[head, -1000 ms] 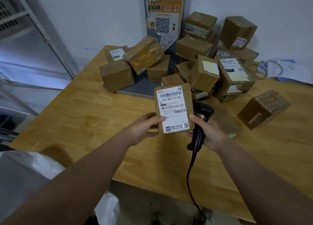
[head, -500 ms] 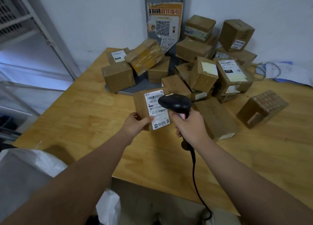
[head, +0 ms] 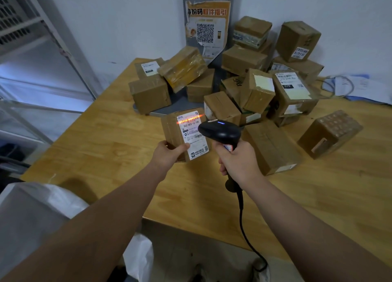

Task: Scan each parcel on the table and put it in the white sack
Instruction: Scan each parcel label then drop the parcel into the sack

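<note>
while left hand (head: 169,155) grips parcel (head: 192,133) at lower edge, right hand (head: 239,163) clamps scanner (head: 220,131); sack (head: 31,213) below table (head: 95,146) edge.

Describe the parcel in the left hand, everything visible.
The parcel is a small brown cardboard box, held upright above the table by the left hand, which grips its lower left corner. A white shipping label with barcodes and "502-602-12" faces the camera. The red line of the scanner lies across the top barcode.
</note>
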The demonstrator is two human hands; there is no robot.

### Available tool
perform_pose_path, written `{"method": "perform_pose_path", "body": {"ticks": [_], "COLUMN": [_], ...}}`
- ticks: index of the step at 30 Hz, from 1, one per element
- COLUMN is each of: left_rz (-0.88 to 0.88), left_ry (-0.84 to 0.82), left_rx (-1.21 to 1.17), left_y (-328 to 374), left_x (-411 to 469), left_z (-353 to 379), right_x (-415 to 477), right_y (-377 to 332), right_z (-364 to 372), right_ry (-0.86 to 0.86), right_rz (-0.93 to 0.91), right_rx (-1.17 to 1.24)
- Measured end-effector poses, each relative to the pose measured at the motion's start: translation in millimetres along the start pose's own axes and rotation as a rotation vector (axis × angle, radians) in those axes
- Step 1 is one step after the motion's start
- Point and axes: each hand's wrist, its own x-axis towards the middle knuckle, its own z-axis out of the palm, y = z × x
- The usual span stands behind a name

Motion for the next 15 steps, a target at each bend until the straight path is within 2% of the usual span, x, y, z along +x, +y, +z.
{"method": "perform_pose_path", "body": {"ticks": [10,15], "left_rz": [-0.002,0.007], "left_ry": [0.015,0.019], "left_rx": [0.029,0.032], "left_y": [-2.5,-2.6], "left_x": [-0.5,-8.3], "left_z": [-0.9,-3.4], "right_x": [-1.3,-4.1], "right_y": [0.4,1.2], "right_z": [-0.9,-0.6], "right_ry": [-0.003,-0.062], "right_rz": [0.009,0.034], "right_rx": [0.011,0.087]}}
